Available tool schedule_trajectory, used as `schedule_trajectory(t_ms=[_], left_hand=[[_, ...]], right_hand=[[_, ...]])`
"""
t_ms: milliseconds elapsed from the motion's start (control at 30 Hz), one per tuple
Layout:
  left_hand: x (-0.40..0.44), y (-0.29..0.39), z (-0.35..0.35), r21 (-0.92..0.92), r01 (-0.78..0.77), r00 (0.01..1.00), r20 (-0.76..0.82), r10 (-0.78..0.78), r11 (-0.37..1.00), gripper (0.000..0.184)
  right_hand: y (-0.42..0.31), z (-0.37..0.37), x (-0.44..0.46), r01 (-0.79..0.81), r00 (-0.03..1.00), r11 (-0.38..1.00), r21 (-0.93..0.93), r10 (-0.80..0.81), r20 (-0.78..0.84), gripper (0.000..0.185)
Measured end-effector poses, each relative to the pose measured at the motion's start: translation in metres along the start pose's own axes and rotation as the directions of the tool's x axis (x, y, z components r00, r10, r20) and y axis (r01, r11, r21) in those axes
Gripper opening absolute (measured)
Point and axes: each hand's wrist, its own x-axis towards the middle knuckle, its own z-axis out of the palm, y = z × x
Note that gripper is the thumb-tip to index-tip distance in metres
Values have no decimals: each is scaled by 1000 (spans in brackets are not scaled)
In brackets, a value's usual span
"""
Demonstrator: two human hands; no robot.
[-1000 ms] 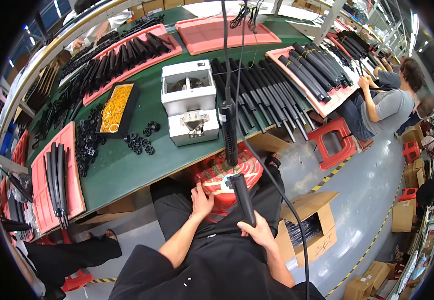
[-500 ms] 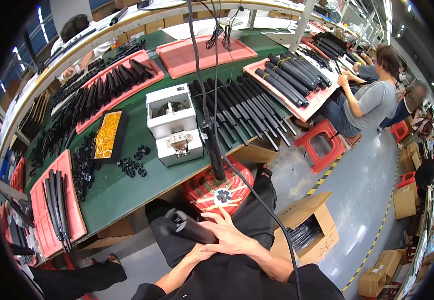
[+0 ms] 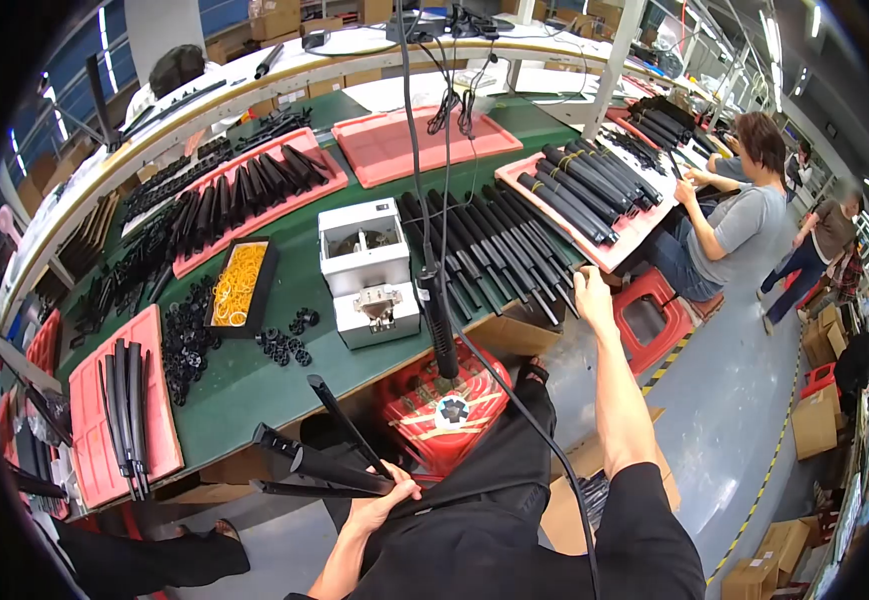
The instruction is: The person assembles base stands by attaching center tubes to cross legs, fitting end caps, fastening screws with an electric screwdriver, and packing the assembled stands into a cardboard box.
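Observation:
Several black tubes fan out from my left hand, which is closed around their lower ends above my lap. My right arm is stretched out, and my right hand is at the ends of the row of dark tubes at the bench edge. Its fingers are bent together; what they hold, if anything, is too small to tell. A black electric screwdriver hangs on its cable over the red stool, where a round fixture sits between my legs.
On the green bench stand a white machine, a box of yellow bands, small black rings and pink trays. A seated co-worker is at right. An open carton lies beside my right leg.
My right hand has left the tubes near my left hand and reached out right to the bench row. The bundle in my left hand has spread and shows several tubes.

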Motion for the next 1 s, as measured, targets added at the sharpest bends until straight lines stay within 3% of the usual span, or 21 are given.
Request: schedule_trajectory(t_ms=[133, 233, 300, 333, 367, 433, 467, 533, 567, 633, 700, 733, 800, 867, 900, 967, 1000], left_hand=[[0, 6, 3, -38, 46, 995, -84, -49, 998, 19], [2, 6, 0, -20, 22, 994, -109, -24, 1000, 21], [5, 3, -3, -12, 4, 991, -131, -5, 1000, 22], [7, -1, -9, 34, -4, 992, -127, 8, 999, 24], [8, -5, -15, 76, -13, 991, -128, 23, 997, 25], [14, -2, -16, 124, -45, 994, -95, 58, 991, 26], [14, 3, -20, 188, -79, 995, -40, 88, 979, 28], [18, 25, -9, 298, 66, 989, -149, -22, 952, 30], [20, 18, -12, 297, 76, 984, -178, -23, 952, 30], [25, -4, -22, 426, -39, 985, -134, 106, 904, 33], [23, 7, -15, 426, 3, 990, -128, 57, 905, 33], [21, 19, -11, 433, 35, 994, -107, 13, 901, 34], [21, 32, -8, 449, 89, 996, -61, -70, 889, 35], [21, 27, -13, 419, 129, 992, -50, -118, 899, 35], [21, 24, -17, 392, 161, 986, -34, -161, 906, 35], [17, 18, -22, 340, 229, 970, 2, -244, 912, 34], [16, 17, -22, 341, 235, 969, -4, -248, 910, 34]], right_hand=[[21, 7, 28, -16, 971, 927, 375, -75, 226, 29], [9, -13, 4, -87, 988, 833, 546, 1, 156, 31], [-6, -44, -30, -140, 990, 710, 691, 94, 104, 33], [-28, -69, -61, -242, 963, 523, 817, 231, 137, 33], [-43, -98, -94, -311, 940, 401, 861, 264, 217, 28], [-55, -124, -153, -281, 955, 248, 927, 167, 245, 37], [-62, -139, -174, -337, 939, 138, 931, 124, 321, 52], [-79, -167, -203, -354, 927, -20, 935, 123, 354, 58], [-86, -175, -213, -303, 947, -7, 953, 106, 302, 58], [-87, -176, -235, -242, 944, -106, 965, 202, 259, 56], [-69, -180, -263, -437, 876, 147, 887, 295, 383, 46], [-68, -183, -279, -447, 872, 149, 882, 294, 392, 46], [-73, -186, -304, -678, 724, 415, 607, 235, 648, 37], [-79, -183, -313, -770, 594, 361, 526, 104, 798, 27], [-80, -180, -312, -774, 587, 361, 520, 102, 803, 27], [-82, -167, -304, -330, 669, 766, 552, -222, 709, 21], [-93, -165, -295, -334, 664, 764, 552, -224, 713, 21]])
